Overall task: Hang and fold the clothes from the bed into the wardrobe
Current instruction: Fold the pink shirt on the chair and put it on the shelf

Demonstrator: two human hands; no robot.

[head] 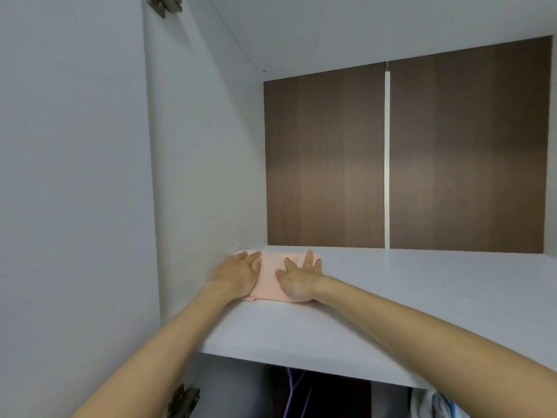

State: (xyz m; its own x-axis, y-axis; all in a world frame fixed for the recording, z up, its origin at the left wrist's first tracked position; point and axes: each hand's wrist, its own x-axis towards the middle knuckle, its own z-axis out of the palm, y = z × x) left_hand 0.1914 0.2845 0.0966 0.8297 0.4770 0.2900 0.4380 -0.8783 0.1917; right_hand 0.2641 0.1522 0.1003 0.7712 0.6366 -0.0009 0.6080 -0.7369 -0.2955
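Observation:
A folded pale pink garment (270,277) lies on the white wardrobe shelf (391,303), tucked against the left side wall. My left hand (239,271) lies flat on its left part, fingers straight and pointing toward the back. My right hand (298,277) presses flat on its right part with fingers spread. Both forearms reach in over the shelf's front edge.
The wardrobe's left side wall (205,176) stands close beside the garment. A dark brown back panel (325,164) with a white vertical strip (387,158) closes the rear. Below the shelf hang purple hangers (294,387) and light clothing (434,402) at the lower right.

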